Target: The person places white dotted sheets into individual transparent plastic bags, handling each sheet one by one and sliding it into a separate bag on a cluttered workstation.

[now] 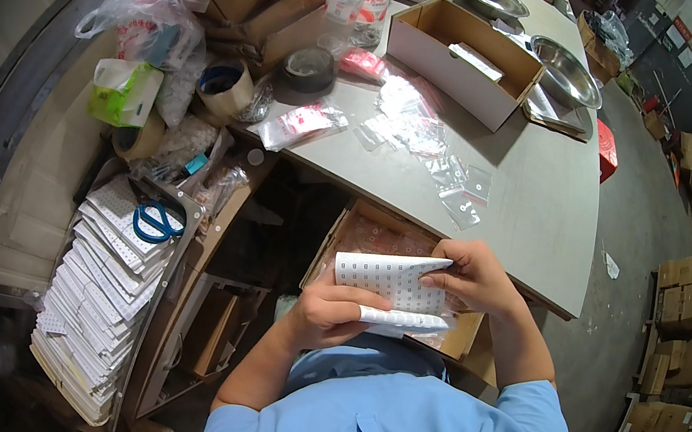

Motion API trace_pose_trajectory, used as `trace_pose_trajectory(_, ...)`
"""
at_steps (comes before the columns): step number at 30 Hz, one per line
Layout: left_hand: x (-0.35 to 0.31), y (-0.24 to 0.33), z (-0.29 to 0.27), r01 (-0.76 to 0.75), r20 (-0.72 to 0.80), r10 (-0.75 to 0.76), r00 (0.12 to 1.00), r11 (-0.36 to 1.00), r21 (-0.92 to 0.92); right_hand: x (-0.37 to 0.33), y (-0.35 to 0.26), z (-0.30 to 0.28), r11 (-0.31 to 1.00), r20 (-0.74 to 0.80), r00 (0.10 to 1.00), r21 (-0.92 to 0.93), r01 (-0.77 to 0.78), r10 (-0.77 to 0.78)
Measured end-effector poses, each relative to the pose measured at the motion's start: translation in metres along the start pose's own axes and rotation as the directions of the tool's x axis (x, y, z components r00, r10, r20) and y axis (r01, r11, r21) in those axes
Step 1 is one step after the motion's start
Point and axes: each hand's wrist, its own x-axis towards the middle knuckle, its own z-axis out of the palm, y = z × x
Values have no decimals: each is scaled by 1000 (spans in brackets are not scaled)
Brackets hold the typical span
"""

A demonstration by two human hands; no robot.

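A white sheet printed with rows of small dark marks, like a label sheet, is held folded or curled in front of my body. My left hand grips its lower left part, fingers lying across the fold. At the upper right edge, my right hand pinches the sheet between thumb and fingers. Below and behind the sheet, an open cardboard box with clear plastic bags in it sits at the table's front edge, partly hidden by my hands.
Small clear bags lie on the grey table, near an open white box and metal bowls. Tape rolls and a bottle stand left. Blue scissors rest on stacked sheets. Cartons line the right.
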Motion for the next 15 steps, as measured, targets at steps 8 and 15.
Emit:
trace_pose_trajectory(8, 8, -3, -1, -35, -86, 24, 996, 991, -130, 2, -17, 6, 988, 67, 989, 70, -135, 130)
trace_pose_trajectory(15, 5, -3, 2, -40, -71, 41, 997, 999, 23, 1, -7, 1, 984, 72, 982, 17, -178, 176)
